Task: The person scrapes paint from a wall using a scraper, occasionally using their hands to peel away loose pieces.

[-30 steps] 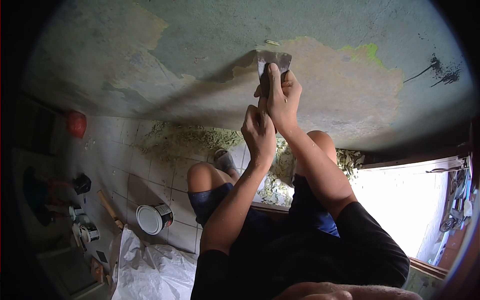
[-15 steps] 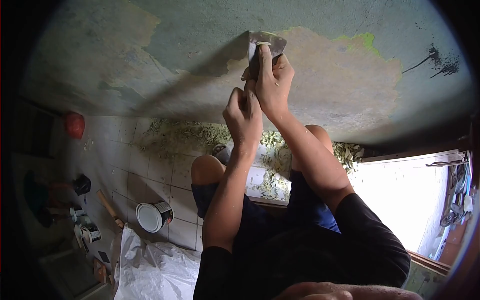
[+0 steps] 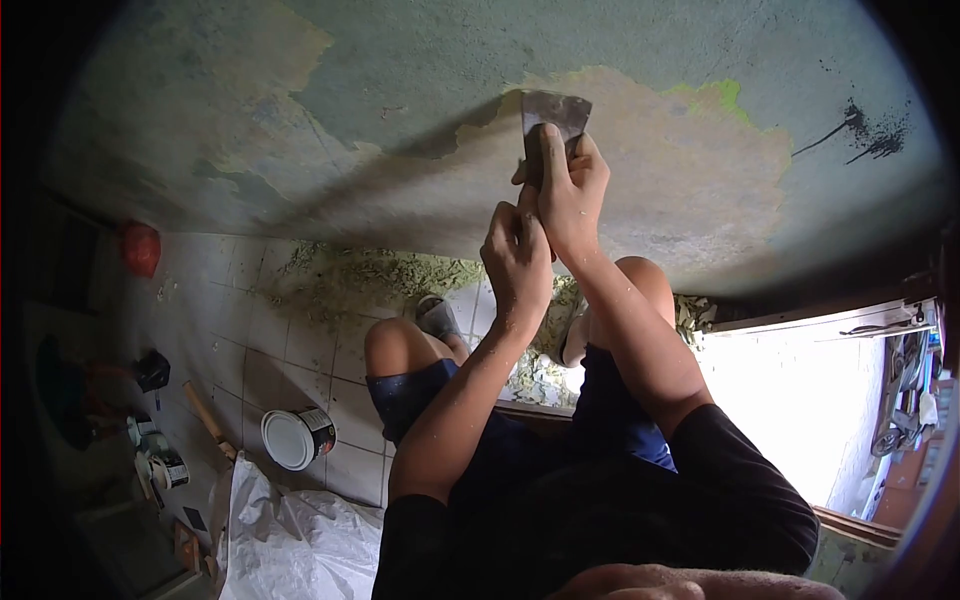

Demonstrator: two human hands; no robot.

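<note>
Both of my hands are wrapped around a putty scraper with a wide, flat, stained blade [image 3: 562,108]. My right hand [image 3: 573,200] grips it high up, its thumb stretched along the base of the blade. Lower down, my left hand [image 3: 517,258] is closed around the handle, most of which the fingers hide. The blade lies over the upper part of a bare, brownish patch [image 3: 660,150] on the green-painted wall [image 3: 430,60], near the ragged paint edge. Small pale specks of paint cling to my forearms.
Paint flakes [image 3: 390,285] cover the tiled floor along the wall's foot. To the left stand a paint bucket [image 3: 290,440], a white plastic sheet [image 3: 295,540], a wooden-handled tool [image 3: 207,418] and a red object [image 3: 140,248]. A bright doorway [image 3: 790,400] opens on the right.
The scraper and both hands have shifted right and down in the view. A paint sliver seen on the blade earlier no longer shows there. My grip looks the same.
</note>
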